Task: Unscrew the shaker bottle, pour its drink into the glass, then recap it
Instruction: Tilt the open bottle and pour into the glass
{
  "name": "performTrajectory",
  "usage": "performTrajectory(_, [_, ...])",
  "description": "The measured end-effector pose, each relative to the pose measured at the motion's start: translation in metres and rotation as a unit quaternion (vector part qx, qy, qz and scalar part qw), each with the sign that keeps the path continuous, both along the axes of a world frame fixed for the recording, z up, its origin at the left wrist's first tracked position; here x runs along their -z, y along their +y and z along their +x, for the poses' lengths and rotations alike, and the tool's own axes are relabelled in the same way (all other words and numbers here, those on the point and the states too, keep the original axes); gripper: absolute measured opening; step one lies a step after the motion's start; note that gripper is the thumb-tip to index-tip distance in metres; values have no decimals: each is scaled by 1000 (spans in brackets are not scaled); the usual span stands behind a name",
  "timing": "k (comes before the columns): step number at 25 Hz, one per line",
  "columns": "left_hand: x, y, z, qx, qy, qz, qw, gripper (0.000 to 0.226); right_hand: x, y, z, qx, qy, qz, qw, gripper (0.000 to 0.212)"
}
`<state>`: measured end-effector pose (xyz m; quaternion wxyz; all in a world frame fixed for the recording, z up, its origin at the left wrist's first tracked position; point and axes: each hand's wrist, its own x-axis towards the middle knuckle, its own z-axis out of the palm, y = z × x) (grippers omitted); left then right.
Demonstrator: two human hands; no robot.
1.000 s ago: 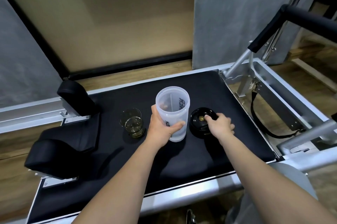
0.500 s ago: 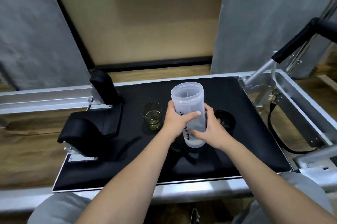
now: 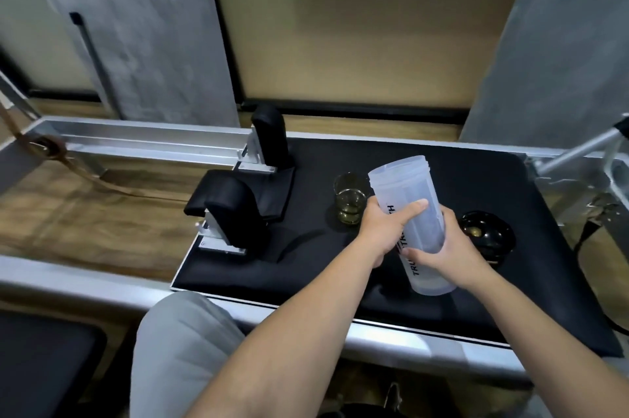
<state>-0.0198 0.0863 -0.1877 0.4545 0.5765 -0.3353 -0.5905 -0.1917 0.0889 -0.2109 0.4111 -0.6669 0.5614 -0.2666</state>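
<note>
The translucent shaker bottle (image 3: 413, 199) is uncapped and lifted off the black pad, its open mouth tilted left toward the glass. My left hand (image 3: 384, 225) grips its left side, thumb across the front. My right hand (image 3: 442, 252) grips its lower right side. The small glass (image 3: 350, 201) stands just left of the bottle with yellowish drink in it. The black lid (image 3: 486, 235) lies upside down on the pad to the right of my right hand. The bottle's contents are hard to make out.
Everything sits on a black padded carriage (image 3: 510, 298) in a silver metal frame (image 3: 136, 138). Two black shoulder rests (image 3: 235, 209) stand at its left end. A strap (image 3: 589, 233) hangs at the right. My grey-clad knee (image 3: 177, 342) is below the front rail.
My right hand left the lid on the pad and took hold of the bottle. Both hands raised the bottle and tipped its mouth toward the glass. The camera swung left.
</note>
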Motion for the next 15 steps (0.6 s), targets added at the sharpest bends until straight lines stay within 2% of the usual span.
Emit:
performTrajectory(4, [6, 10, 6, -1, 10, 19, 1000, 81, -3, 1, 3, -29, 35, 6, 999, 116])
performTrajectory(11, [10, 18, 12, -6, 61, 35, 997, 62, -12, 0, 7, -60, 65, 14, 996, 111])
performTrajectory(15, [8, 17, 10, -17, 83, 36, 996, 62, -18, -9, 6, -69, 82, 7, 994, 106])
